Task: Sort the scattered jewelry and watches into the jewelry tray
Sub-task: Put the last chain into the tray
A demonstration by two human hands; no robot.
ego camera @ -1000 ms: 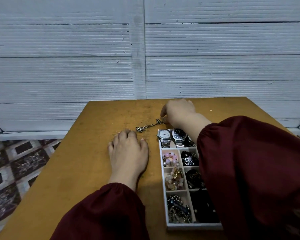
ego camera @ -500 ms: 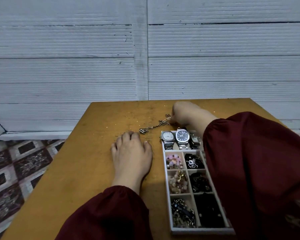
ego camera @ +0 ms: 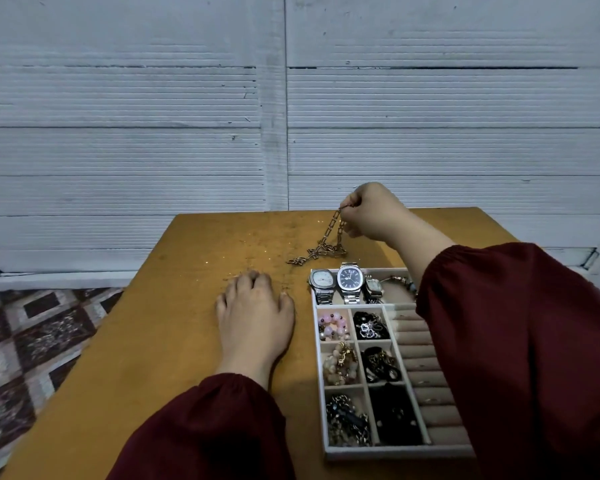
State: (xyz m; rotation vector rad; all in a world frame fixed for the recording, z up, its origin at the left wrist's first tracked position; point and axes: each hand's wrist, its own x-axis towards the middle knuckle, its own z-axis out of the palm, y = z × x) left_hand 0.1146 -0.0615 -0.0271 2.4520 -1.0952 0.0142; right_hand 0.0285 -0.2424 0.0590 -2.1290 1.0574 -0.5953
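A white jewelry tray (ego camera: 395, 453) lies on the wooden table (ego camera: 146, 358), right of centre. Its top row holds three watches (ego camera: 350, 280) and a bracelet; the small compartments below hold beaded and chain pieces. My right hand (ego camera: 374, 211) is raised beyond the tray's far end and pinches one end of a metal link chain (ego camera: 328, 242). The chain hangs down from my fingers, and its lower end still lies on the table. My left hand (ego camera: 255, 317) rests flat, palm down, on the table just left of the tray.
The table's far edge lies close to a white ribbed wall (ego camera: 187, 133). A patterned tiled floor (ego camera: 32, 341) shows past the table's left edge. My dark red sleeves cover the near table and the tray's right side.
My right hand has risen from the table with the chain's end pinched, so the chain now hangs partly lifted. My left hand has stayed flat in place.
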